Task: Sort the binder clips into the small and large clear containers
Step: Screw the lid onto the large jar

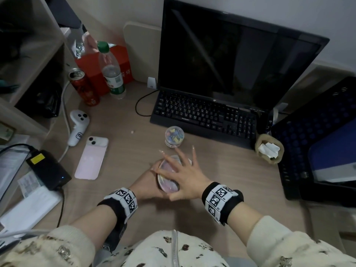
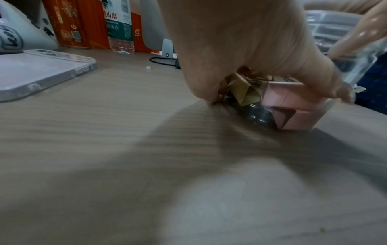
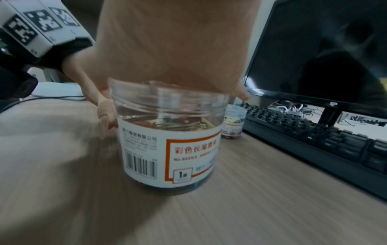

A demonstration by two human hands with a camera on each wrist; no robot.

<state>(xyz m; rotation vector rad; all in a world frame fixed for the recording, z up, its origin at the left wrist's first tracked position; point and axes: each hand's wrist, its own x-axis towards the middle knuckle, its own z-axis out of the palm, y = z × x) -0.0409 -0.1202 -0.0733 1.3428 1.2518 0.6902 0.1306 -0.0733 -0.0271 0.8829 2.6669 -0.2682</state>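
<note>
The left hand (image 1: 148,186) grips the large jar (image 1: 168,178) upright on the counter (image 1: 125,151), directly under the right hand (image 1: 185,177), whose spread palm presses its lid.

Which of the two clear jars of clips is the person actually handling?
The large container, nearest the person: the left hand grips its side and the right hand lies spread over its top. The small container stands untouched by the keyboard.
</note>
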